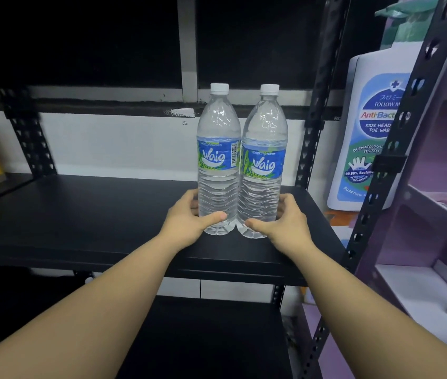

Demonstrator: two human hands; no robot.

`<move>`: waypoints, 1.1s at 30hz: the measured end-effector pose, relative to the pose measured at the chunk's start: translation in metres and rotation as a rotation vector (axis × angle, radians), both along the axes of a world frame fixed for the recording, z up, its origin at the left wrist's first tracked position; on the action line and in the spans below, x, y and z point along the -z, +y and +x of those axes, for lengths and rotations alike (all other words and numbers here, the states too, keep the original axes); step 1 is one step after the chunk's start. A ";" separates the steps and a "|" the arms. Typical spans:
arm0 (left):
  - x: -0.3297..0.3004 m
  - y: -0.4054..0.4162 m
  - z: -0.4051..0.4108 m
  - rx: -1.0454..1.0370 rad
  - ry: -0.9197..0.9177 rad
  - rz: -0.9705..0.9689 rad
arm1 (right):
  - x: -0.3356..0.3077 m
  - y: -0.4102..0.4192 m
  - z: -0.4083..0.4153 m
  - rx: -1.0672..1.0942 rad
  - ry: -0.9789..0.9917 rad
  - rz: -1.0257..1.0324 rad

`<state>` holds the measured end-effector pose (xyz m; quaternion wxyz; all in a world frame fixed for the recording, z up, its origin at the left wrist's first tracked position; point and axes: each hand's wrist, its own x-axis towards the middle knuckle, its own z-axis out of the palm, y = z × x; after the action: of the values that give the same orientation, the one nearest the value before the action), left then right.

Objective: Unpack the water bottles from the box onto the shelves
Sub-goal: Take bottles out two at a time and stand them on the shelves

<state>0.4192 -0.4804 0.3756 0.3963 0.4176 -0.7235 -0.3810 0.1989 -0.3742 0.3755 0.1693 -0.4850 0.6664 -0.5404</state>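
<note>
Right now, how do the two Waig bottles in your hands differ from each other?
The left Waig bottle shows its barcode beside the logo; the right Waig bottle shows the logo with "Drinking Water" above it and no barcode. The left hand grips the left one; the right hand grips the right one, which leans slightly left. Both are capped in white, full, touching, and stand on the black shelf.

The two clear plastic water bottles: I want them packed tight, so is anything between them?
Nothing: in the head view the left bottle and right bottle stand side by side, touching.
</note>
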 end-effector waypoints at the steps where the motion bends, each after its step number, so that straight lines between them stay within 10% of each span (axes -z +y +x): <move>1: 0.000 -0.004 -0.005 -0.001 -0.005 0.001 | 0.000 -0.005 -0.003 0.004 -0.007 0.007; 33: 0.018 -0.106 -0.079 -0.181 -0.117 -0.073 | 0.007 -0.108 -0.044 0.117 0.104 0.124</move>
<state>0.3407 -0.5864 0.3579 0.4010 0.4880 -0.7181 -0.2922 0.1547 -0.4825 0.3681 0.1325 -0.4612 0.7337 -0.4811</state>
